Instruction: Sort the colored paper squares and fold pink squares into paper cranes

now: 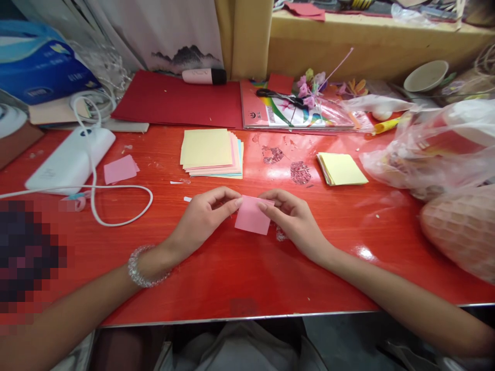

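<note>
A small square of pink paper (252,216) is held up over the red table between my two hands. My left hand (209,211) pinches its upper left corner between thumb and fingers. At the upper right corner, my right hand (290,216) grips it with the thumb in front and the fingers behind. Beyond my hands lies a stack of larger paper squares (207,147), yellow on top with pink and blue edges showing. A smaller stack of yellow squares (343,169) sits to the right. Some pink paper pieces (119,169) rest at the left.
A white power bank (71,159) with a looped cable (93,206) occupies the left. Behind are red card sheets (181,100), a marker (204,76), and scissors (282,96) on a paper pack (259,111). Plastic bags (436,144) and a netted item (460,226) crowd the right.
</note>
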The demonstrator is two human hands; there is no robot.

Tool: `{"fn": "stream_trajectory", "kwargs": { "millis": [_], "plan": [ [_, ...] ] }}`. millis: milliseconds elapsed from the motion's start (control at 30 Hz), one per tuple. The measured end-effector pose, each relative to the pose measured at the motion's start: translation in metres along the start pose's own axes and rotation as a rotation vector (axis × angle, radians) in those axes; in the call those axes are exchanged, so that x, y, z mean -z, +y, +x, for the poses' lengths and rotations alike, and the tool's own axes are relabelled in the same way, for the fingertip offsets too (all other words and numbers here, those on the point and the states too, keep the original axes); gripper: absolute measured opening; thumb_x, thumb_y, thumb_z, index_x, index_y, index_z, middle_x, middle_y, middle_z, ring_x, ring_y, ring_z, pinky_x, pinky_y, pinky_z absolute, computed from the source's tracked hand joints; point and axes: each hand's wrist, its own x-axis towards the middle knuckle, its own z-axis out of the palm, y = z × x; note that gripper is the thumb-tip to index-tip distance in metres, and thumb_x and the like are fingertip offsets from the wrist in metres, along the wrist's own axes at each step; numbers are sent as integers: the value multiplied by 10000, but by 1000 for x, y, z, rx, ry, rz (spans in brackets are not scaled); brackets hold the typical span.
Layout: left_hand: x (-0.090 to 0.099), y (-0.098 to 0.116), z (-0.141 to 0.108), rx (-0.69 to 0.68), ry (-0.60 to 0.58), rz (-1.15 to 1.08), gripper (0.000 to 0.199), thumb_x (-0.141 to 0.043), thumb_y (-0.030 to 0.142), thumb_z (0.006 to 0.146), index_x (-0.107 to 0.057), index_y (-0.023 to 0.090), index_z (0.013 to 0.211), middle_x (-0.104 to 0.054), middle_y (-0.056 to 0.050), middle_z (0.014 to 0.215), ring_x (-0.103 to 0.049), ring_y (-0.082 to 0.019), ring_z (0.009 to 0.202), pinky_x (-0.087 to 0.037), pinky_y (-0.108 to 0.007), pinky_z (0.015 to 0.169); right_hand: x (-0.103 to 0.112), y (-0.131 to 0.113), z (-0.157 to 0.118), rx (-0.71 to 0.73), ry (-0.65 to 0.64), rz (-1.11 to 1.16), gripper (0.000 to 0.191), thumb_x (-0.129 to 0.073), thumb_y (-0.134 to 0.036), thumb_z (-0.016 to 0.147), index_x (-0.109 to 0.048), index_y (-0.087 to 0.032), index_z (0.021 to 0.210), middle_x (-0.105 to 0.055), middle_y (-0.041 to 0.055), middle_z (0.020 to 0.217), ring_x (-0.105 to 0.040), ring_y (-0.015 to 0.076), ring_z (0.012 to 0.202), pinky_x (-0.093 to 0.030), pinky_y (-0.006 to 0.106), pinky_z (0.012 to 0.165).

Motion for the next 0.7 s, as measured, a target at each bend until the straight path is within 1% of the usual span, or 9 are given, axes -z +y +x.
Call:
{"fn": "stream_trajectory", "kwargs": {
  "millis": [67,133,200,300,400,500,567,633,700],
  "plan": [
    [0,2,-1,-17,-35,49,212,-555,366,844,-632,168,858,-643,-1,848,-575,-131,813,-445,-206,737,0,-1,0,25,-2,-21,215,-576,-408,842,-606,-199,884,-609,9,814,-551,121,689,-431,231,584],
    [0,3,-2,-46,-61,90,219,-537,369,855,-632,172,867,-651,-1,850,-581,-134,809,-446,-211,730,0,-1,0,48,-16,-70,183,-566,-374,850,-618,-203,891,-633,16,853,-575,134,732,-452,244,631],
    [0,3,-3,-72,-74,128,225,-520,376,865,-630,179,878,-656,0,856,-585,-134,807,-447,-215,728,0,-1,-1,55,-44,-106,147,-546,-324,861,-621,-200,886,-646,18,848,-590,139,744,-463,253,653],
    [-1,1,-5,-128,-56,210,216,-499,372,880,-613,190,896,-655,0,873,-590,-137,820,-446,-225,727,0,-1,-1,72,-110,-122,116,-529,-272,861,-610,-190,864,-650,16,808,-603,139,737,-477,257,660],
    [-2,-1,-8,-220,-52,319,180,-492,334,891,-600,191,890,-644,-1,879,-583,-132,830,-433,-226,718,-1,-2,-2,126,-151,-196,140,-533,-303,863,-601,-185,831,-639,11,766,-585,126,687,-461,240,617],
    [-3,0,-10,-314,-65,382,155,-492,288,895,-595,180,852,-625,1,829,-568,-117,783,-421,-219,693,-2,-3,-4,205,-120,-323,188,-523,-344,880,-594,-185,811,-624,4,727,-548,108,632,-421,225,573],
    [-3,0,-10,-361,-78,388,142,-497,268,893,-596,177,846,-621,1,814,-564,-113,773,-423,-218,702,-3,-2,-6,280,-79,-415,199,-503,-337,898,-569,-184,789,-597,-1,695,-517,98,600,-397,221,558],
    [-3,0,-10,-388,-94,378,129,-501,257,892,-598,181,855,-620,-1,817,-566,-113,780,-429,-220,726,-4,0,-8,346,-49,-504,208,-469,-323,917,-536,-186,777,-567,-2,680,-492,95,586,-380,222,553],
    [-2,-1,-9,-400,-107,366,119,-504,249,890,-595,181,855,-618,-3,819,-565,-113,778,-432,-223,732,-4,2,-10,379,-43,-563,197,-449,-330,925,-509,-191,800,-567,6,709,-490,100,597,-373,227,556]
  ]
}}
